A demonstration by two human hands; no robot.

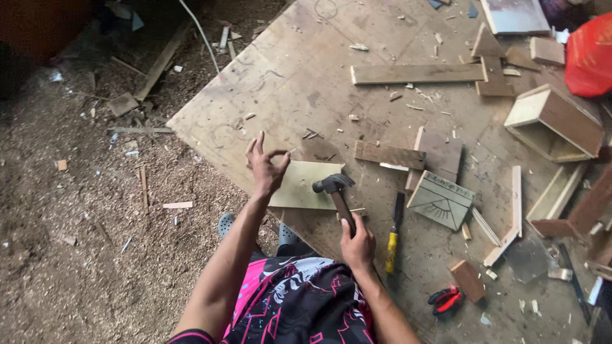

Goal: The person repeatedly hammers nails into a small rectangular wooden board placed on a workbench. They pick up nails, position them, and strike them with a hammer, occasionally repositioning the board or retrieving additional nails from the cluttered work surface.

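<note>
1. Hammer [336,194] at frame centre is clenched by the handle in the right hand [357,245].
2. Left hand [266,167] is raised, thumb and forefinger pinched; whether anything is held cannot be told.
3. Pale board [301,185] lies beneath, on the plywood sheet [299,70].

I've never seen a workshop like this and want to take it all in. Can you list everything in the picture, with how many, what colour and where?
Plywood board: one, pale brown, flat over the sawdust floor.
Pale panel: one, cream, near the board's front edge, under the left hand.
Hammer: one, dark head, brown handle, above the panel.
Chisel: one, yellow handle, right of the hammer.
Long plank: one, brown, far part of the board.
Open wooden box: one, brown, far right.
Pliers: one, red and black grips, lower right.
Red bag: one, top right corner.
Wood offcuts: many, brown, scattered.
Left hand: raised, thumb and finger pinched.
Right hand: gripping the hammer handle.
</note>
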